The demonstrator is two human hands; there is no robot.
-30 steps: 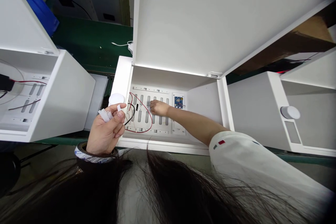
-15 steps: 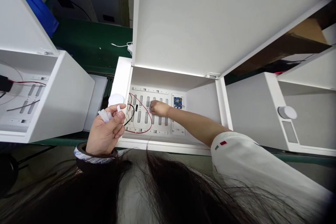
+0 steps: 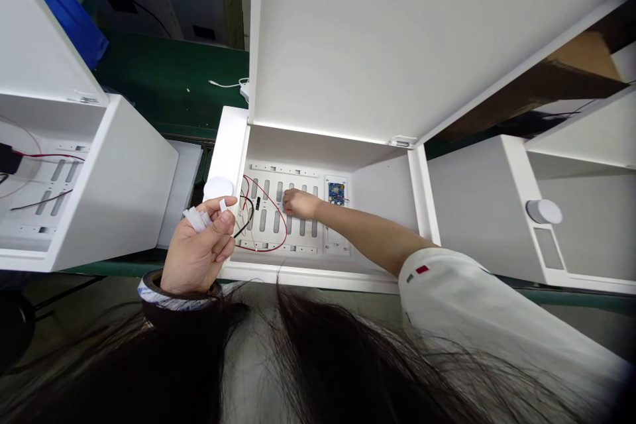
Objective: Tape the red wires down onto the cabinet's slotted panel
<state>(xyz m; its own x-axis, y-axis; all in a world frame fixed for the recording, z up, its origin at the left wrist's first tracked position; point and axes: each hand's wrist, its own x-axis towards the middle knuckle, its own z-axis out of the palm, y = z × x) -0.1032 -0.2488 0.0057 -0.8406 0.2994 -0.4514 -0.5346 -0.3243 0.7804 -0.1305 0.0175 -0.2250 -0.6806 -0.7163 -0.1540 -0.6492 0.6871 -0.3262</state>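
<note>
My left hand [image 3: 196,255] is raised at the front edge of a white metal cabinet [image 3: 228,159], pinching a bunch of white plastic strips [image 3: 196,218] between thumb and fingers. Just above it rests a round white disc [image 3: 218,189]. Inside the cabinet, my right hand [image 3: 299,203] presses its bunched fingers on a white slotted mounting plate [image 3: 303,246]. A loop of red wire [image 3: 263,250] and a black wire [image 3: 248,215] lie left of that hand. A blue circuit board [image 3: 336,193] sits to its right. Anything under those fingers is hidden.
The cabinet's white lid [image 3: 397,40] stands raised behind the plate. Similar white cabinets [image 3: 114,179] stand on both sides, on a green bench [image 3: 169,73]. A blue bin [image 3: 59,0] is at top left, brown cardboard [image 3: 571,73] at right. Dark hair hangs across the bottom of the view.
The whole view has shifted slightly left. My hands have barely moved, and my left hand still pinches the strips.
</note>
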